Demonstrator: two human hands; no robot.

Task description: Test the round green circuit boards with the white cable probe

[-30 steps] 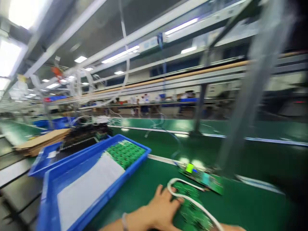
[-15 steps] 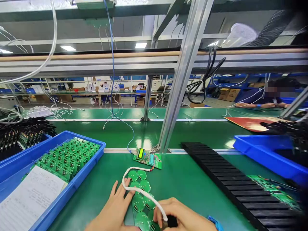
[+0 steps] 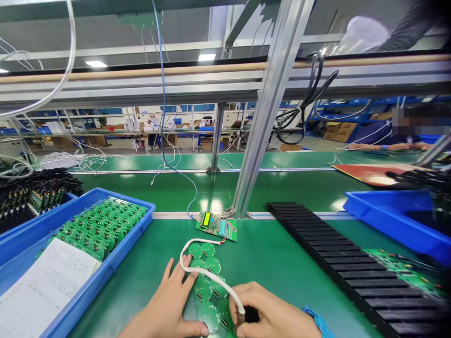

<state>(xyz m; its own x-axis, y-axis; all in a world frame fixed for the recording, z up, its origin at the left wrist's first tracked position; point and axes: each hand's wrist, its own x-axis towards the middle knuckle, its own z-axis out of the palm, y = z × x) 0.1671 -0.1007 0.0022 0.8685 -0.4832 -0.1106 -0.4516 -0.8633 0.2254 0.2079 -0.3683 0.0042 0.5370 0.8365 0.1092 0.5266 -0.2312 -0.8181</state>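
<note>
Green panel of round circuit boards [image 3: 207, 281] lies on the green bench [image 3: 278, 263] — left hand [image 3: 169, 305] flat and open on its left edge, right hand [image 3: 271, 314] closed round the dark end of a white cable [image 3: 204, 274].

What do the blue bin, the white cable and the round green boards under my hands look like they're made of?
Bin: moulded plastic, probably; uniform blue, smooth, slightly glossy walls.
Cable: flexible rubbery or plastic sheath, matte white, bending in a loose loop.
Boards: likely fibreglass circuit board with glossy green coating; light glints off them, small parts sit on top.
</note>
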